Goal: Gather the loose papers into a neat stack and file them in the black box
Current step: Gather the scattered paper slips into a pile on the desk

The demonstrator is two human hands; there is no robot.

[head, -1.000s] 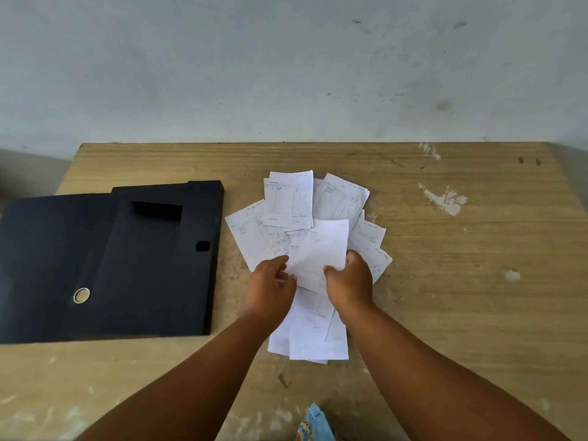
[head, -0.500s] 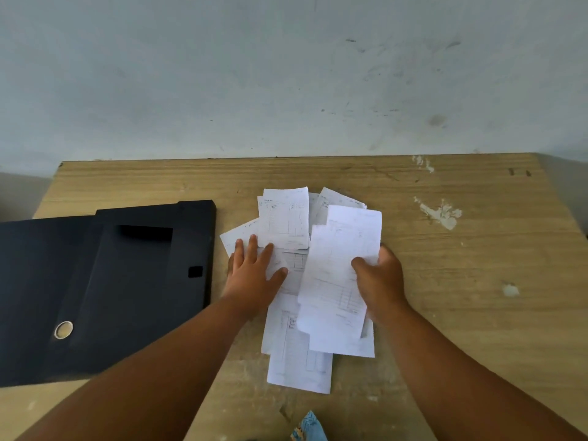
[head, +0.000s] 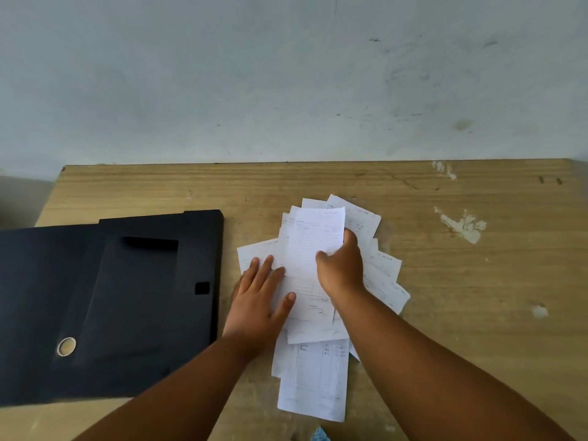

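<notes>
Several loose white printed papers lie fanned out on the wooden table. My right hand grips a top sheet over the middle of the pile, thumb on its face. My left hand lies flat on the pile's left side, fingers spread, holding nothing. One long sheet sticks out toward me under my arms. The black box lies open to the left of the papers, its flap spread out, a round metal ring near its lower left.
A pale wall rises right behind the table's far edge. White paint blotches mark the wood on the right. A scrap of blue cloth shows at the bottom edge.
My right hand has carried the held sheet leftward onto the middle of the pile. My left hand stays flat on the left papers. The view has tilted slightly.
</notes>
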